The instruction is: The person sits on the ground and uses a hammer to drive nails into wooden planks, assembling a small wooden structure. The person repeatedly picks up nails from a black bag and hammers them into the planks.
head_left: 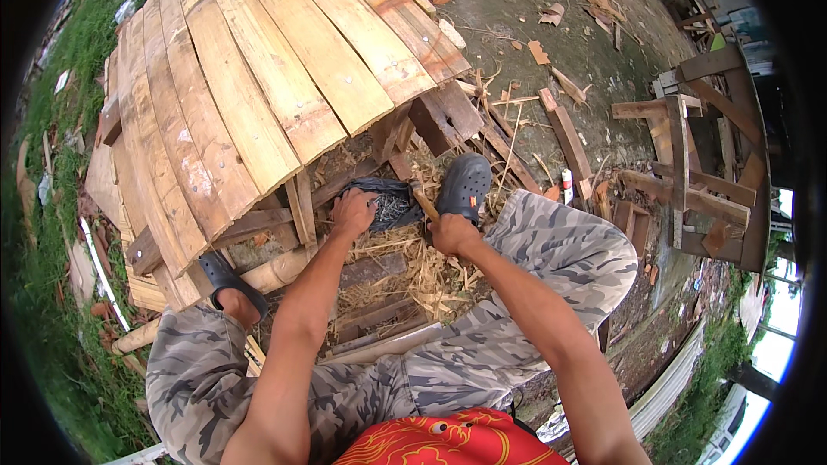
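Observation:
My left hand (354,212) reaches to the edge of a black plastic bag (373,185) with many thin grey nails (393,209) in it. Its fingers bend down at the bag; whatever is between them is hidden. Just to the right, my right hand (456,235) is closed around the wooden handle of what looks like a hammer (423,201), whose head I cannot make out. The handle slants up and left from the fist, beside my dark clog (465,185). A sloping panel of wooden planks (267,60), studded with nail heads, rises to the left of both hands.
Straw-like wood shavings (444,280) and loose boards (370,269) lie below my hands. A bamboo pole (280,272) runs near my left foot. To the right are a red-and-white tube (567,186), scrap timber (564,142) and a wooden frame (680,168). Grass (52,232) grows far left.

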